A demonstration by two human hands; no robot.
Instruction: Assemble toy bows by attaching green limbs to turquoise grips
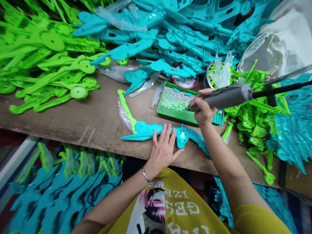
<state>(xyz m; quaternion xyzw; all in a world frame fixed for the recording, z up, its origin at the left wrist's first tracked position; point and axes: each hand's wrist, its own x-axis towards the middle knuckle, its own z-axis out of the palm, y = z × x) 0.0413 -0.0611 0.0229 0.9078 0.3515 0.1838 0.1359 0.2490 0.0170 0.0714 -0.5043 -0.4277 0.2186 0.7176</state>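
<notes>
A teal plastic toy blade (146, 130) with a green and clear tip lies along the near edge of the wooden bench (80, 120). My left hand (163, 148) rests flat on its middle, fingers stretched out and pressing it down. My right hand (203, 109) is closed around a grey electric screwdriver (226, 96), its tip over a green tray of small silver screws (176, 104). A black cable runs from the tool off to the right.
Heaps of loose green plastic parts (48, 65) lie at the left and teal parts (170, 29) at the back. More green pieces (255, 120) crowd the right. A round red-rimmed dish (185, 81) and a bowl stand behind the tray. Finished teal pieces (60, 191) are stacked below the bench.
</notes>
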